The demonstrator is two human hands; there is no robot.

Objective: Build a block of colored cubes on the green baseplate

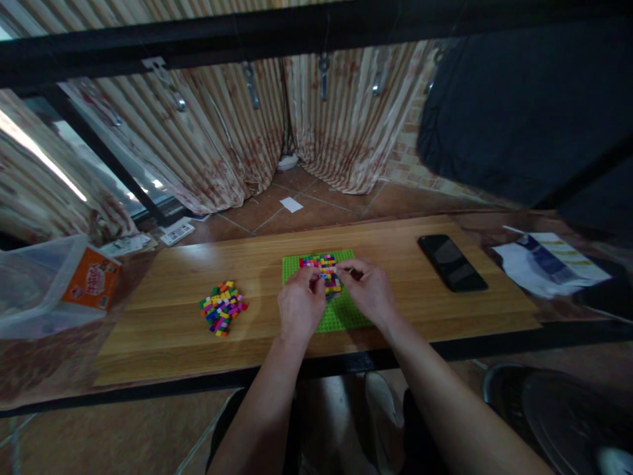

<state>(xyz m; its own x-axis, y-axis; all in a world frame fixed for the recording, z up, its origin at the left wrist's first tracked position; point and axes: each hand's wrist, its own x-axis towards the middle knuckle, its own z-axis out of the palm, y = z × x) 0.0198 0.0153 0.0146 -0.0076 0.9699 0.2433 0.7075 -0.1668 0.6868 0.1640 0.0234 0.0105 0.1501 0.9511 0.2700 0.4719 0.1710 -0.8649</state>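
A green studded baseplate [343,318] lies on the wooden table, with rows of small multicoloured toy bricks [320,260] across its upper middle. My left hand [302,302] is over the plate's left part, its thumb and fingers closed at the lower rows of bricks. From the other side my right hand [370,290] reaches in, thumb and forefinger pinched at the right edge of the same rows. Anything between the fingertips of either hand is too small to make out. To the left, a loose pile of mixed bricks [223,307] rests on the wood.
A black phone [452,262] lies at the right of the wooden table [163,336]. Beyond the left end stands a clear plastic bin [39,290] with an orange label. Papers and a plastic packet [554,260] are past the right end. Striped curtains [222,132] hang behind.
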